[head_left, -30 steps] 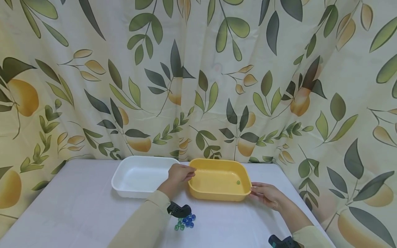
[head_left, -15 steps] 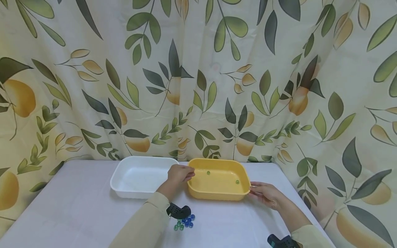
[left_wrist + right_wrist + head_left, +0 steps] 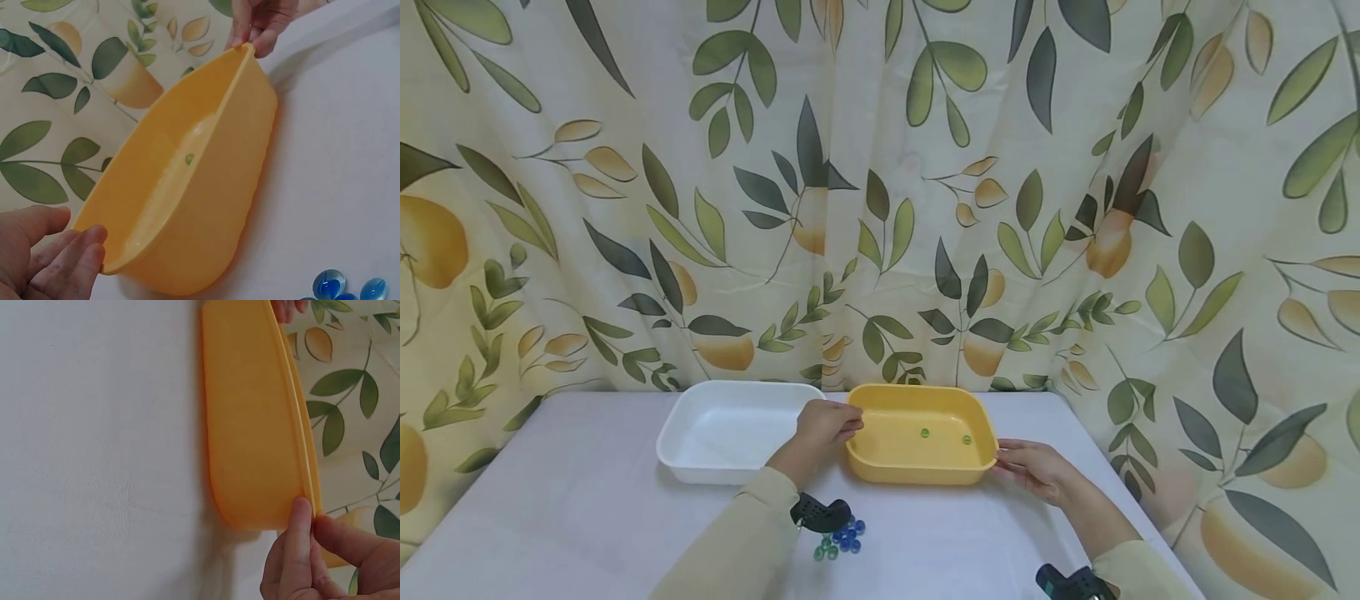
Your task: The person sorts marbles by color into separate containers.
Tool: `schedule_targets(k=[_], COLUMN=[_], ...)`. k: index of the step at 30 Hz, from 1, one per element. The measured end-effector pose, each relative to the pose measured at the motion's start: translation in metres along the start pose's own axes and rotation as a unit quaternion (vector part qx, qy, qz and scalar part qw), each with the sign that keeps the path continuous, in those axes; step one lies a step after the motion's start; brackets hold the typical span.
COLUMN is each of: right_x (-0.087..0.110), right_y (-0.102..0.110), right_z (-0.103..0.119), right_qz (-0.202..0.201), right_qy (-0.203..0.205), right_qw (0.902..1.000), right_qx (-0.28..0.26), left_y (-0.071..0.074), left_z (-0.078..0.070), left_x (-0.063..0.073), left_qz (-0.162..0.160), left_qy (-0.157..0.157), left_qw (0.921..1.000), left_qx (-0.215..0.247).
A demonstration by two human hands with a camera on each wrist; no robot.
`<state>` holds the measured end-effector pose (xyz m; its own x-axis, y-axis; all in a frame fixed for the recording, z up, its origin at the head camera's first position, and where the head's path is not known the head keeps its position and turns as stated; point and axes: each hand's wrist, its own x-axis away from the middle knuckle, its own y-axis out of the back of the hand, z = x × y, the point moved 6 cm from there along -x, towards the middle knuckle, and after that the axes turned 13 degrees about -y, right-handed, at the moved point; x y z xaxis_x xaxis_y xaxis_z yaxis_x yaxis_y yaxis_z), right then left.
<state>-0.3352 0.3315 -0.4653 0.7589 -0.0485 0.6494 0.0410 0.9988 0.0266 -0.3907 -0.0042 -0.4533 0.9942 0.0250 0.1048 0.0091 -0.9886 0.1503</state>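
Observation:
A yellow plastic tray point(image 3: 917, 475) with rounded corners is held at both ends. My left hand point(image 3: 822, 425) pinches its left rim, and my right hand point(image 3: 1036, 468) grips the right end. In the right wrist view, the right thumb and fingertips point(image 3: 301, 509) close on the rim from both sides. Two green marbles, one near the middle point(image 3: 925, 432) and another farther right point(image 3: 967, 440), lie on the tray's floor. Only one green marble point(image 3: 189, 159) shows in the left wrist view; the near wall hides part of the floor.
To the left stands a white tray point(image 3: 722, 442), partly behind my left hand. Blue marbles point(image 3: 847, 537) and several green marbles point(image 3: 826, 550) lie clustered on the white tablecloth point(image 3: 955, 542) in front. A leaf-patterned curtain point(image 3: 880, 208) hangs behind the table.
The second green marble, out of sight a second ago, came into view near the tray's left end and rolled right toward the other one. Both hands keep their hold; the view shifts slightly.

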Motion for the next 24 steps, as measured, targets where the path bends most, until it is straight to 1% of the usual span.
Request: schedule_targets(k=[2,7,14,18,21,24], right_x=[0.000,0.000,0.000,-0.001,-0.002,-0.002], right_y=[-0.002,-0.003,-0.002,0.000,0.000,0.000], right_z=[0.001,0.001,0.001,0.001,0.001,-0.001], right_qz=[0.008,0.003,0.001,-0.009,-0.012,-0.013], right_qy=[0.003,0.003,0.002,-0.004,-0.005,-0.006], right_qw=[1.0000,1.0000,1.0000,0.9999,0.9999,0.9998], right_qx=[0.003,0.005,0.007,0.008,0.009,0.010], left_y=[0.002,0.004,0.008,0.008,0.010,0.013], left_z=[0.001,0.003,-0.005,-0.008,-0.008,-0.005], left_x=[0.000,0.005,0.017,0.021,0.024,0.031], left_qz=[0.001,0.010,0.019,0.038,0.051,0.063], left_qy=[0.002,-0.003,-0.021,-0.028,-0.030,-0.019], left_qw=[1.0000,0.9999,0.9984,0.9969,0.9968,0.9970], left_qx=[0.000,0.014,0.048,0.063,0.055,0.041])
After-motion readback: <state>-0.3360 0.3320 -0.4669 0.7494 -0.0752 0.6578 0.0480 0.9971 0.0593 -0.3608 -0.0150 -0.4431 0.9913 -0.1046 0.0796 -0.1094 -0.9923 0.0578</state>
